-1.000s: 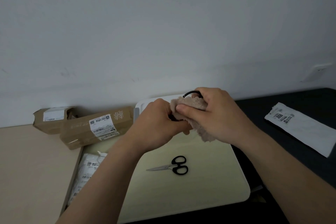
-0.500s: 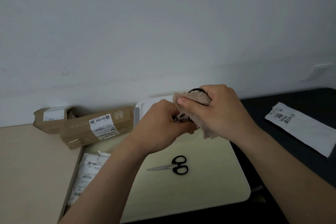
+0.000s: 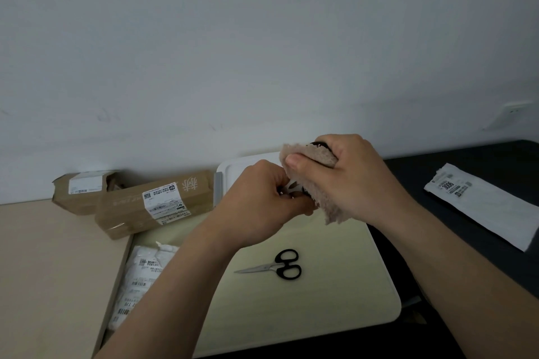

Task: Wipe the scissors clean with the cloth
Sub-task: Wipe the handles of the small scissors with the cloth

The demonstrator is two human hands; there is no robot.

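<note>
My right hand grips a fuzzy beige cloth wrapped round a pair of scissors; only a bit of black handle shows above the cloth. My left hand pinches the metal blade end of those scissors, just left of the cloth. Both hands are raised above the pale yellow board. A second pair of black-handled scissors lies flat on that board below the hands, blades pointing left.
Two brown cardboard parcels lie at the wall on the left. White plastic mailers sit beside the board's left edge. A white labelled bag lies on the black surface at right. A white tray shows behind the hands.
My right hand with the cloth has slid up and to the right along the held scissors. The left hand stays almost in place. The scissors on the board have not moved.
</note>
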